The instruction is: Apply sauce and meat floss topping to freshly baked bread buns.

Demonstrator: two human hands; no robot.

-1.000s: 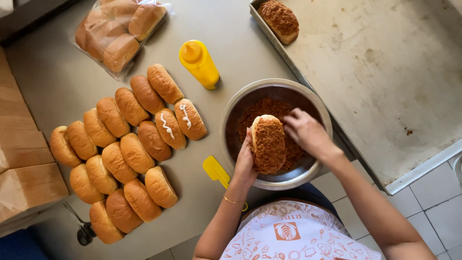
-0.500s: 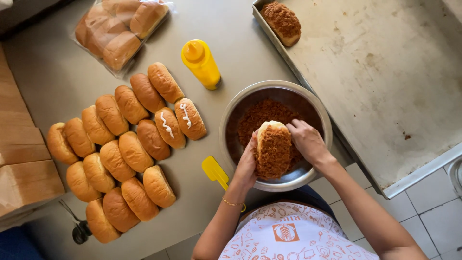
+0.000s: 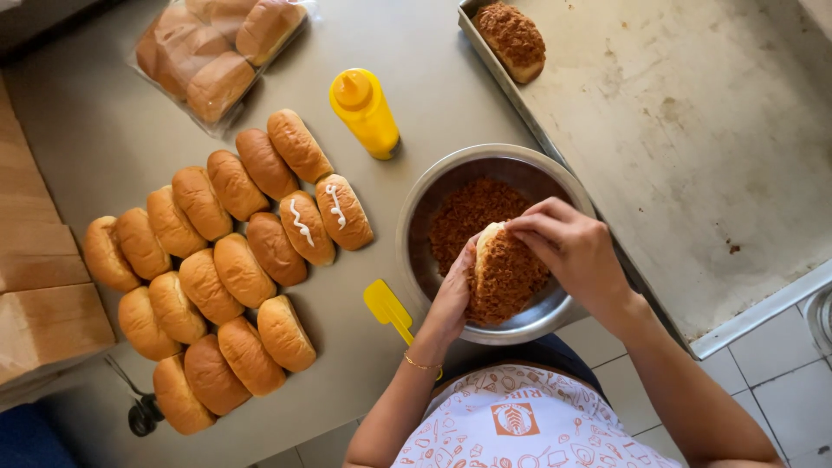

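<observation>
Right now both of your hands are closed on one oblong bun (image 3: 503,276), held over a round metal bowl (image 3: 555,316). Its surface is thickly coated in coarse reddish-brown crumbs, with a pale strip of bare bread showing along its upper left edge. Its long axis runs roughly away from you, the far end tipped slightly to the left. Your left hand (image 3: 452,295) cups the bun's left side, fingers curled against it. Your right hand (image 3: 572,251) comes in from the right, fingertips pinching the far end.

More of the same reddish-brown crumbs (image 3: 464,217) lie loose in the bowl beneath. Just left of the bowl, a yellow spatula (image 3: 386,308) lies on the grey counter (image 3: 104,130). Beyond the bowl stands a yellow squeeze bottle (image 3: 366,111). Further left sit rows of plain golden buns (image 3: 204,286), two of them striped with white sauce (image 3: 322,221). A clear bag of buns (image 3: 212,52) rests at the far left. To the right, a large metal tray (image 3: 693,156) holds one coated bun (image 3: 511,39) in its far corner.
</observation>
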